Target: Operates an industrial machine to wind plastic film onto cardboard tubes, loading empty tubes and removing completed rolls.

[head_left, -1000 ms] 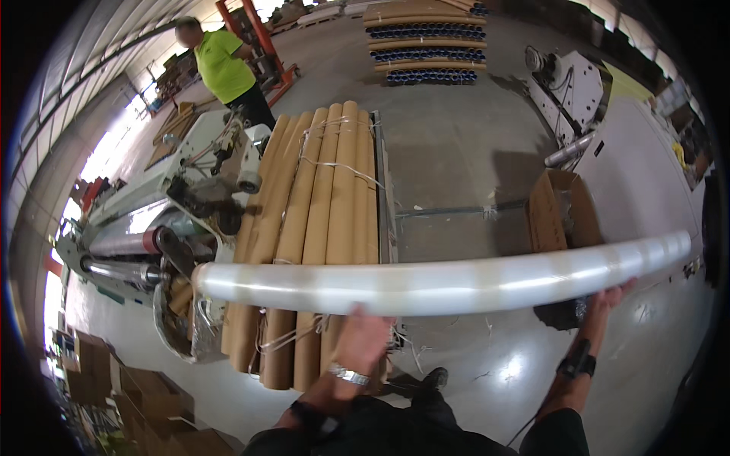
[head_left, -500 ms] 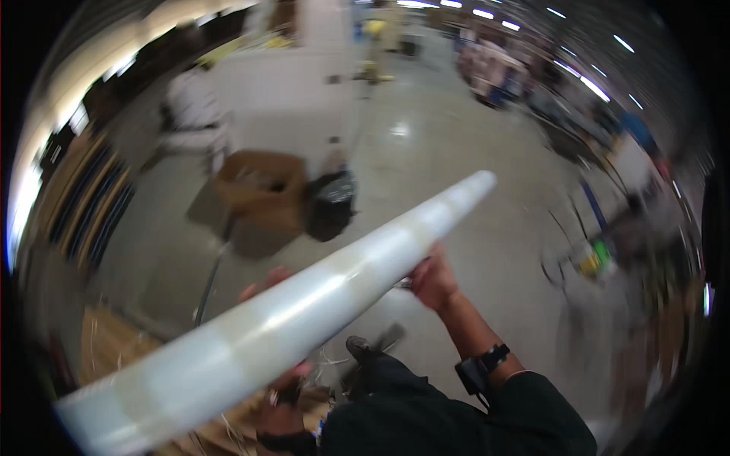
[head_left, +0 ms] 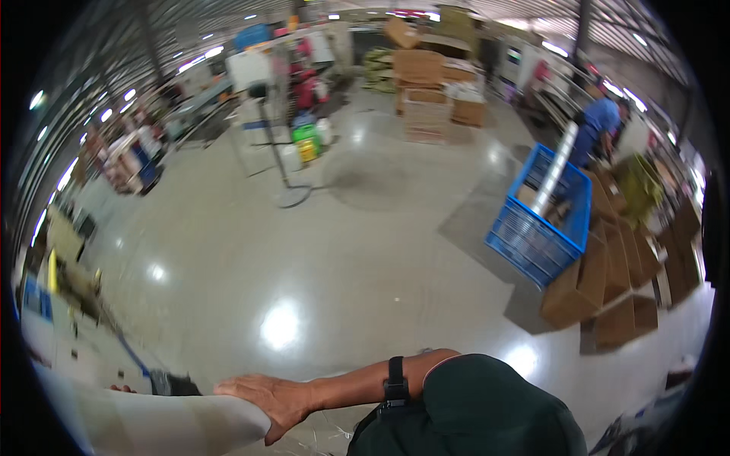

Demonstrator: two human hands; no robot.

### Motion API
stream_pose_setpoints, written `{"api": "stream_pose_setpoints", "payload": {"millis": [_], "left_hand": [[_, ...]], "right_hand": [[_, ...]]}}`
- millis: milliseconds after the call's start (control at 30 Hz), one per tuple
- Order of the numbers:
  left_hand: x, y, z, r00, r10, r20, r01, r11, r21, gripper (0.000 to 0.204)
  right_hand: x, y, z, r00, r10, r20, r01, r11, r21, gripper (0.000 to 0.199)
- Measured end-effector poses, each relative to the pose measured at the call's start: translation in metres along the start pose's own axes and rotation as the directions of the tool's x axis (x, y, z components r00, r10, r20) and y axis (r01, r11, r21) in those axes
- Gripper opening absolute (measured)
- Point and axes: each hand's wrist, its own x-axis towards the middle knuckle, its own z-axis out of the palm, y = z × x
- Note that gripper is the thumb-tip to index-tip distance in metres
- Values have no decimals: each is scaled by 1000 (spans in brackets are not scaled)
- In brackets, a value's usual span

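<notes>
R. hand (head_left: 272, 400) fingers clamped over R. end of the long white, beige-banded, plastic-looking cylindrical roll (head_left: 171, 422), lower L. of view, presumably to steady its length; L. hand (head_left: 123, 389) mostly hidden beyond it, finger state can't be det'd.

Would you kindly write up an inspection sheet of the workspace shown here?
Surface: pale, glossy floor with bright reflections
Things in hand: white roll with beige bands, cut off at lower left
Clutter: open cardboard boxes beside a blue crate with a silvery tube sticking out
Hands: right hand over the roll's visible end; left hand mostly hidden behind it
Cables: nothing seen clearly
Surroundings: co-worker in blue beyond the crate
</notes>
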Motion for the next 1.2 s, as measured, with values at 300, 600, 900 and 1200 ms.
{"api": "stream_pose_setpoints", "payload": {"millis": [300, 600, 900, 1200], "left_hand": [[-63, -67, 403, 879, 157, 450, -162, 986, -27, 111], [-224, -173, 418, 166, -610, 775, -40, 781, 624, 78], [-152, -201, 467, 90, -716, 692, -221, 663, 715, 76], [-139, -259, 679, -70, -649, 758, -293, 739, 606, 80]], "right_hand": [[-207, -19, -251, 845, 423, -327, -261, 860, 438, 102], [-430, 44, -450, 247, 654, -715, 221, 680, 699, 54], [-589, 123, -610, -238, 745, -623, 322, 665, 674, 53], [-737, 145, -858, -438, 618, -653, 332, 786, 521, 49]]}}
